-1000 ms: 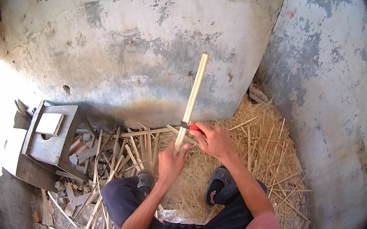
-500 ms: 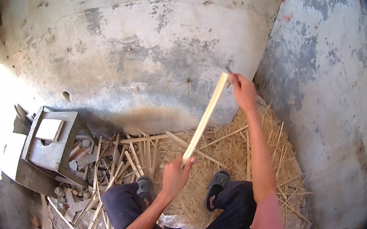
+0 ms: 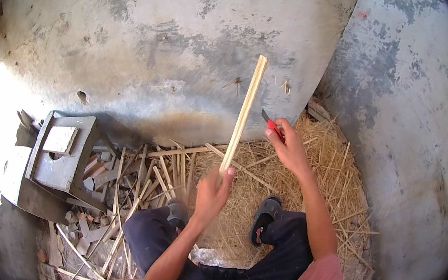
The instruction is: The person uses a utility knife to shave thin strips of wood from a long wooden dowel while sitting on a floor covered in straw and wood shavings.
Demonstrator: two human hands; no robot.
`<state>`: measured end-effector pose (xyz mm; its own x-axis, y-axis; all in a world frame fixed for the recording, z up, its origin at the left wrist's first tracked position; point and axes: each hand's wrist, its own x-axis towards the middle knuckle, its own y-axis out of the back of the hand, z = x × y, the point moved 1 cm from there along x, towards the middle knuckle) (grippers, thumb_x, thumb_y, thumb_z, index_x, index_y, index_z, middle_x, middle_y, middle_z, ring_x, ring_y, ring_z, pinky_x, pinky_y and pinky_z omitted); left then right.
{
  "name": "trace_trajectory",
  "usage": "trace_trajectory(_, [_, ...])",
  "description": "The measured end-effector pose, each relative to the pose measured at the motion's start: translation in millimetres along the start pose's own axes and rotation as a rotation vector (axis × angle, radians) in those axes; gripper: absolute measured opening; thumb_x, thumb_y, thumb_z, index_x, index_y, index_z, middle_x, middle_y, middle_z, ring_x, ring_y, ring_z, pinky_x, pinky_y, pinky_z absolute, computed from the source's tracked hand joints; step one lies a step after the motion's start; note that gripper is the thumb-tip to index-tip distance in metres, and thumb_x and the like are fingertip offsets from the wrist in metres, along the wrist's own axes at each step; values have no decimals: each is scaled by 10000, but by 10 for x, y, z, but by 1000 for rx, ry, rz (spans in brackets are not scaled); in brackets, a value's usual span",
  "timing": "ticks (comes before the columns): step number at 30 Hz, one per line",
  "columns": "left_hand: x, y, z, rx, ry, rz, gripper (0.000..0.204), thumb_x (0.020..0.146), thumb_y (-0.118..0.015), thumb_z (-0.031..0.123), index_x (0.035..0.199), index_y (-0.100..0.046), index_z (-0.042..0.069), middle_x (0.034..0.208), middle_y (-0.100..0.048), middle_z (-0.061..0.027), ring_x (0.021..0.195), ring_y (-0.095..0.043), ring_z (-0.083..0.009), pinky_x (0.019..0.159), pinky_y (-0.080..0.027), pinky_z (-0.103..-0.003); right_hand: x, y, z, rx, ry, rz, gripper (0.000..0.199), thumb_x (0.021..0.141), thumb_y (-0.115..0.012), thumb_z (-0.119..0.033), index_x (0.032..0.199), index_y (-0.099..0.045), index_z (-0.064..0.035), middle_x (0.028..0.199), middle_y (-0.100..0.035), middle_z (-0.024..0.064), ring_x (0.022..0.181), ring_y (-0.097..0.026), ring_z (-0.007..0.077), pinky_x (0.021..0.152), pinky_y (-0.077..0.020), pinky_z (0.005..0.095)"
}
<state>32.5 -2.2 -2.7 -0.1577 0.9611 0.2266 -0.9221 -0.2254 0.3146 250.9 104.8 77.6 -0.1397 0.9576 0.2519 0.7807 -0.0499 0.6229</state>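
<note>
two hands, bamboo strip, red knife

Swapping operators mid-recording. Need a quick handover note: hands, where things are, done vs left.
Left hand: closed around the lower end of the pale bamboo strip, which stands nearly upright in front of the wall.
Right hand: grips a red-handled knife, blade up, just right of the strip and apart from it.
Around: straw-like shavings cover the floor by the feet; cut bamboo pieces lie to the left, next to a grey stool.
Done: a large heap of shavings and cut sticks already lies there.
Left: this strip is in hand, knife off it right now.
</note>
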Motion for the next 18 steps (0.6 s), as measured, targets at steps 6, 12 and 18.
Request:
trace_trajectory(6, [28,-27,-93,-89,31,-5,449,1113,-578,380,912,-587,-20,577,-488,-133,547,-465,-163,525,-401,-418,-240,-132,-131,149,146,21,323,1042,-684,-288,1177,-638,1,823,-682,107,719,-601,164,670,-465,340])
trace_trajectory(12, [7,-64,-73,-63,39,-120,451,1101,-598,387,957,-667,-35,581,-498,-121,544,-445,-161,526,-384,-409,-198,-36,-5,129,284,193,363,1038,-674,-277,1288,-589,-29,791,-646,56,668,-533,133,629,-416,322])
trace_trajectory(18, [-24,-93,-90,-39,11,-223,467,1092,-613,398,966,-697,-44,573,-485,-107,543,-432,-154,518,-364,-419,0,220,-99,306,345,435,600,1076,-548,-328,1573,-328,-75,735,-570,20,659,-446,100,665,-351,295])
